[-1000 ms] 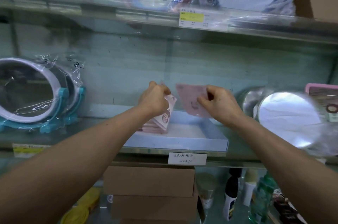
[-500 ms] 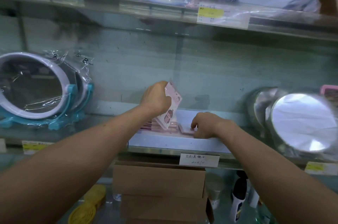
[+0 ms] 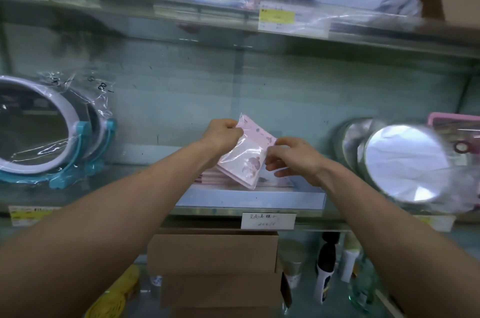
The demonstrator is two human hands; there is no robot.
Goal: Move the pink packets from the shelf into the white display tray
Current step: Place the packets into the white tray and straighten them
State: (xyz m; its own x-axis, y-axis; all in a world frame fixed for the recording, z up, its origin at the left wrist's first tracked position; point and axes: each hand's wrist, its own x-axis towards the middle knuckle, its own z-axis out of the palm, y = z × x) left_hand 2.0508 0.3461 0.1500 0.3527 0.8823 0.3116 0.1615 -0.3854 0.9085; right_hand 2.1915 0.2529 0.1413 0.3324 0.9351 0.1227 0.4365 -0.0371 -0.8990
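Shop shelving with a pale green back panel fills the view, and at its centre the white display tray [image 3: 249, 199] sits on the middle shelf above a handwritten price label [image 3: 267, 220]. Both hands meet just over the tray on one pink packet [image 3: 246, 159], which is tilted on its corner with its lower edge nearly touching the tray floor. That edge looks thick, so it may be several packets together. The left hand [image 3: 223, 133] pinches the packet's upper corner at about ten o'clock, fingers curled tight, apparently to steady it. The right hand [image 3: 291, 156] grips the opposite edge at about three o'clock, thumb on top and fingers beneath, as if peeling off or steering the front piece. At nine o'clock inside the tray a flat stack [image 3: 207, 177] of pink packets lies against the left end, which suggests filling runs from that side and leaves the right half free. Something pale lies flat under the right hand, too hidden to name. A bagged round mirror [image 3: 31, 125] on a teal stand is well apart at nine o'clock of the tray, and the silver mirrors [image 3: 405, 162] lean at three o'clock. Cardboard boxes [image 3: 213, 252] sit at six o'clock on the shelf below. My judgement is that the packet is about to be laid down beside the stack.
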